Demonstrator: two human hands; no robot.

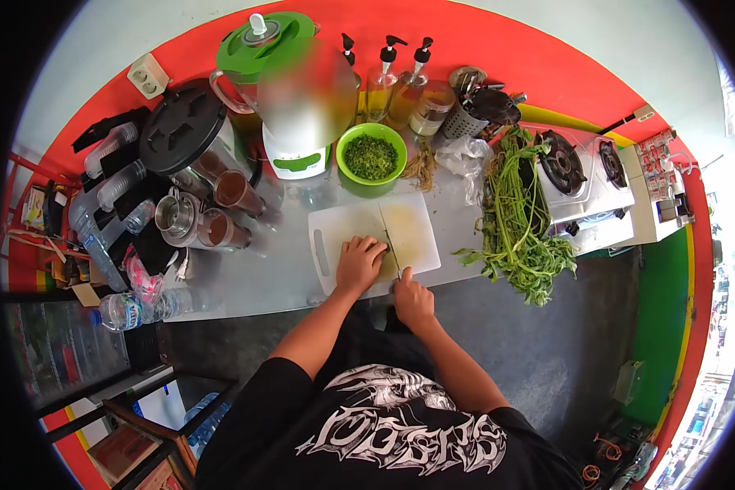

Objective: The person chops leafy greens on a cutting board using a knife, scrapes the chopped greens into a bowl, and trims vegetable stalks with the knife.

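A white cutting board [347, 224] lies on the grey counter in front of me, its right part stained yellowish. My left hand [362, 263] rests on the board, fingers bent and close together, fingertips beside the blade; whatever is under them is hidden. My right hand [415, 298] is closed around the handle of a knife [393, 247] at the board's near edge. The thin blade appears edge-on, pointing away from me. Just beyond the board, a green bowl [371, 189] holds finely chopped greens [371, 157].
Leafy stalks [518, 220] hang over the counter edge at right, near a gas stove [580, 175]. A plastic bag [465, 159], pump bottles [381, 91] and a blender [294, 155] stand behind. Metal cups [220, 229] and a water bottle [122, 312] are at left.
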